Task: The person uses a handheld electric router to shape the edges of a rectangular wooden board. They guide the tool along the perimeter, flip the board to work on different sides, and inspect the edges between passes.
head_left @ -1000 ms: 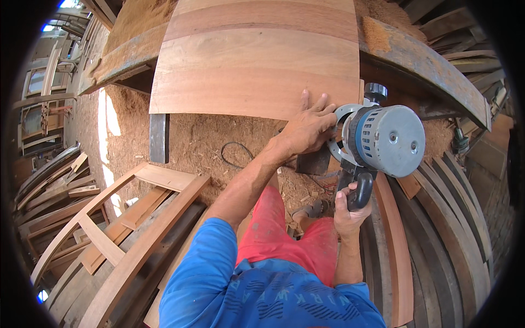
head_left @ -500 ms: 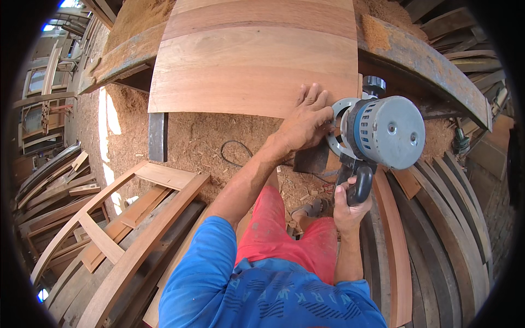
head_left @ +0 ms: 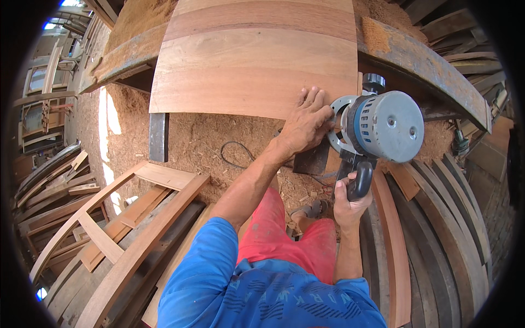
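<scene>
Right hand (head_left: 351, 202), head view: closed round the black handle (head_left: 361, 180) of a router (head_left: 389, 126), thumb up along its near side. Left hand (head_left: 307, 121): palm down over the near edge of a wooden panel (head_left: 257, 60), longer fingers side by side on the top face, thumb side against or just beside the router's base ring (head_left: 338, 131); whether it grips that ring, cannot tell. Router sits at the panel's near right corner, grey-and-blue motor housing tilted, flat round end facing up and rightward, base ring on the left. Second black knob (head_left: 374, 82) on the far side. Panel banded in light and reddish tones, laid on a work table (head_left: 432, 71) dusted with orange-brown sawdust (head_left: 377, 35). Below, shavings over the ground (head_left: 202, 131); dark cable (head_left: 234, 154) looped there. Lower left, a wooden frame (head_left: 147, 243) with one curved side rests on other boards. Lower right, a reddish curved board (head_left: 395, 251) beside greyer bowed planks (head_left: 432, 246). Wearer in blue shirt (head_left: 202, 268), red shorts (head_left: 284, 232).
</scene>
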